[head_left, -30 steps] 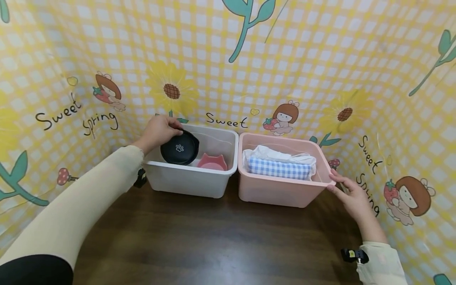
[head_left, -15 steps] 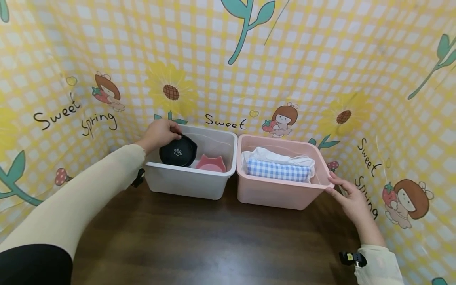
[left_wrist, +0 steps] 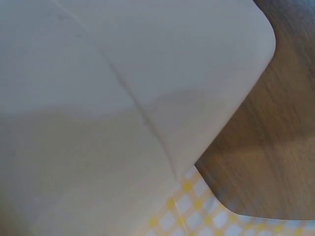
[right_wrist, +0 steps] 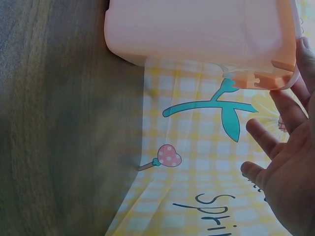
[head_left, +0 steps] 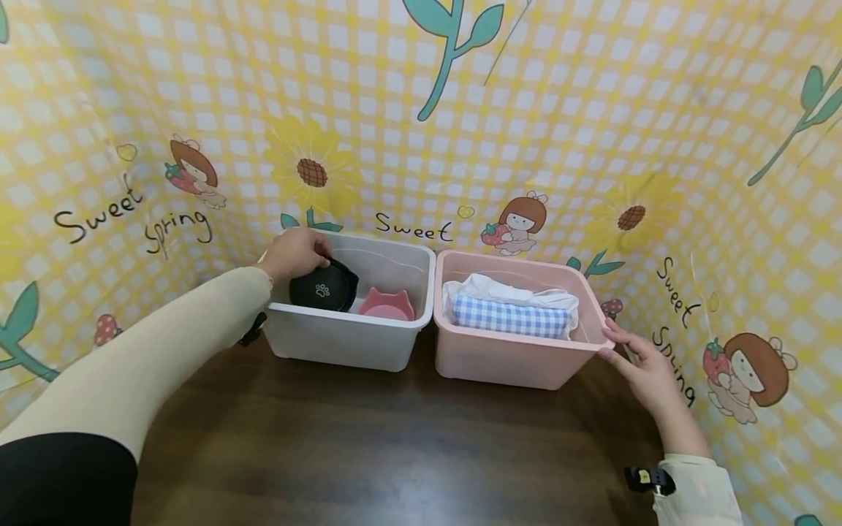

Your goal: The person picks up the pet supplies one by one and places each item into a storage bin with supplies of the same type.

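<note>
In the head view my left hand (head_left: 297,254) pinches the top edge of a black pet bowl (head_left: 324,292) with a paw print on it. The bowl stands tilted inside the white storage bin (head_left: 342,342), left of a pink cat-eared bowl (head_left: 387,307). My right hand (head_left: 647,371) holds the right rim corner of the pink storage bin (head_left: 500,361). In the right wrist view, thumb and forefinger are at that rim while the other fingers spread free. The white bin's wall (left_wrist: 147,64) fills most of the left wrist view, which leaves the left hand out.
A folded blue-checked cloth bundle (head_left: 513,314) with white edging lies in the pink bin. Both bins stand side by side at the back of a dark wooden table (head_left: 368,446). Yellow-checked fabric (head_left: 395,131) rises behind them and along both sides.
My left hand has lowered the black bowl deeper into the white bin. The right hand keeps its place on the pink bin's rim. The head view has shifted slightly.
</note>
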The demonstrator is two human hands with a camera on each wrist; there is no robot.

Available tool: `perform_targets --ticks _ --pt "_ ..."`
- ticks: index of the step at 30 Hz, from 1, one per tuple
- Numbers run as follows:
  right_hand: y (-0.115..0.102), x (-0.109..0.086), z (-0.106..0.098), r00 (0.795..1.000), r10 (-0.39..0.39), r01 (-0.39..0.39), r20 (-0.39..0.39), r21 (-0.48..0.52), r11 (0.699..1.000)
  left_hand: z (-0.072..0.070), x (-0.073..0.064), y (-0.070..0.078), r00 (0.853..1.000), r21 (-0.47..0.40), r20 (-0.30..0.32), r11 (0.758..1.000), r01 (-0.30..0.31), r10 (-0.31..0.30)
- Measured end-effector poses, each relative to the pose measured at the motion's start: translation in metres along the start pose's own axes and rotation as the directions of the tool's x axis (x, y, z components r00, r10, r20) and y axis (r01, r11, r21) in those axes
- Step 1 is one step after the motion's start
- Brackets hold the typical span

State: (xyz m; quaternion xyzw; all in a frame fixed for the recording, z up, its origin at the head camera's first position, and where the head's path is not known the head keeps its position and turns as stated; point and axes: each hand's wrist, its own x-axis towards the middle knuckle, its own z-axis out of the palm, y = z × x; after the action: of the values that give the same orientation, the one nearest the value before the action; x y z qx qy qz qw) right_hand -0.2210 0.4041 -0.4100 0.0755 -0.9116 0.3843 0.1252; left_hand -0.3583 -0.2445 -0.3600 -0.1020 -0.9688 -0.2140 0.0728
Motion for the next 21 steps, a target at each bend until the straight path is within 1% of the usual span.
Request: perform_targets --ticks 4,8,11,14,17,21 --pt "0.0 0.0 0.0 1.0 0.003 -0.003 0.007 -0.002 1.0 0.009 0.003 -0.006 1.0 0.027 -0.01 0.999 -0.03 0.03" --pt "0.002 0.0 0.0 1.0 0.0 0.0 0.008 -0.005 1.0 0.017 0.005 -0.012 0.998 0.037 -0.023 0.997 -0.065 0.066" --pt "0.004 0.0 -0.001 1.0 -0.004 0.004 0.008 -0.007 1.0 0.021 0.006 -0.014 0.995 0.062 -0.031 0.993 -0.096 0.098" --pt "0.004 0.0 -0.002 1.0 -0.004 0.004 0.003 -0.006 1.0 0.024 0.006 -0.014 0.993 0.063 -0.028 0.991 -0.114 0.116" --pt "0.004 0.0 -0.001 1.0 -0.005 0.005 -0.001 -0.01 1.0 0.025 0.008 -0.017 0.993 0.023 0.002 0.993 -0.119 0.119" --pt "0.004 0.001 0.0 1.0 -0.026 0.026 -0.011 -0.019 0.999 0.023 0.01 -0.019 0.995 -0.043 0.015 0.995 -0.094 0.094"
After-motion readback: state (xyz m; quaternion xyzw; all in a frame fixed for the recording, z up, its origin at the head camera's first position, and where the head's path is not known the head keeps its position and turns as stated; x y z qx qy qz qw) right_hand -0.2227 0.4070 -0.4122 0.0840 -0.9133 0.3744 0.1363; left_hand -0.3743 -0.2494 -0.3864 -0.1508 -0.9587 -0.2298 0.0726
